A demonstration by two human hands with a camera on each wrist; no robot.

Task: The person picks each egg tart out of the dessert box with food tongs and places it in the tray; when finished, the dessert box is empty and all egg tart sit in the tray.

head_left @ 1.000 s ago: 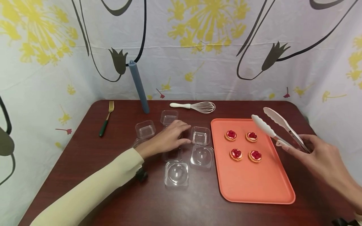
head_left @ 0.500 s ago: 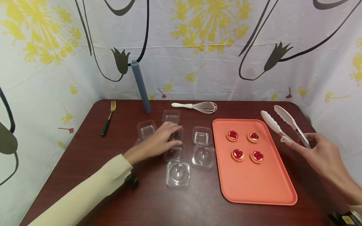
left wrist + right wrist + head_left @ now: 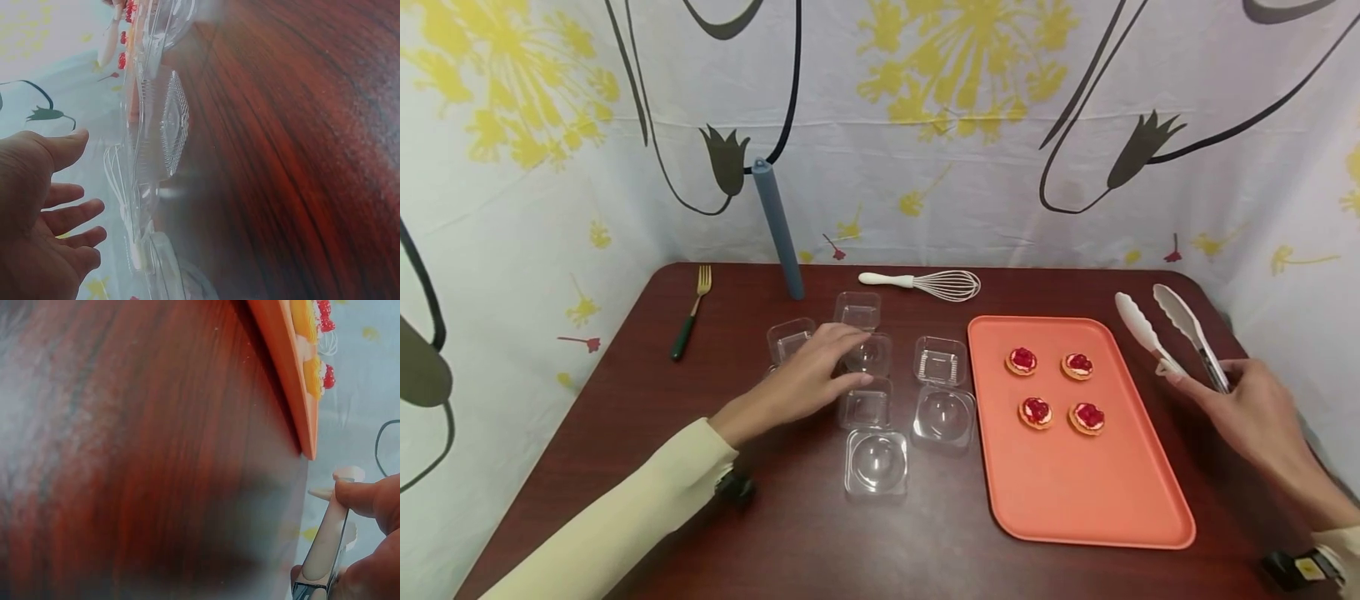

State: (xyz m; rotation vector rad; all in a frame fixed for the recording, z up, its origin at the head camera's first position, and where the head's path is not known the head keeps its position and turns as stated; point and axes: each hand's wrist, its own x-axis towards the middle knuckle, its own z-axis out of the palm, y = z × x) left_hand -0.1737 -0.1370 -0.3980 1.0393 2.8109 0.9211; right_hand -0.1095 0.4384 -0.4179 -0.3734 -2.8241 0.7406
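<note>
My left hand is over the middle of the table among clear plastic containers, fingers loosely extended. In the left wrist view the palm and fingers of that hand hold nothing. Nearest to its fingertips are a domed clear lid and a square clear container. My right hand grips a pair of tongs to the right of the orange tray, their white tips spread apart. On the tray sit several small fruit tarts with red topping.
Further clear containers and domed lids lie left of the tray. Behind them are a white whisk and a tall blue stick. A green-handled fork lies at the left. A patterned cloth surrounds the table.
My left hand has drawn back to the left, uncovering the domed lid beneath it. The right hand has shifted right with the tongs, away from above the tray.
</note>
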